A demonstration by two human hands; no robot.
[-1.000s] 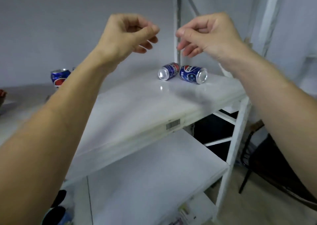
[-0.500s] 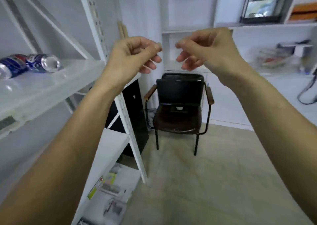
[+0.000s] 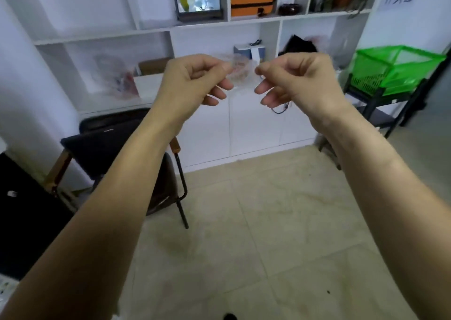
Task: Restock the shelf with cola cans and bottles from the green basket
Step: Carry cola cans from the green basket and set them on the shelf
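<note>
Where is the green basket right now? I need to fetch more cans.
In the head view the green basket sits far right on a dark stand, beside the white wall shelving and right of the right hand.

both forearms are showing bare to the frame's lower edge, no sleeves appearing; left hand (image 3: 192, 83) and right hand (image 3: 300, 80) are wearing nothing.
</note>
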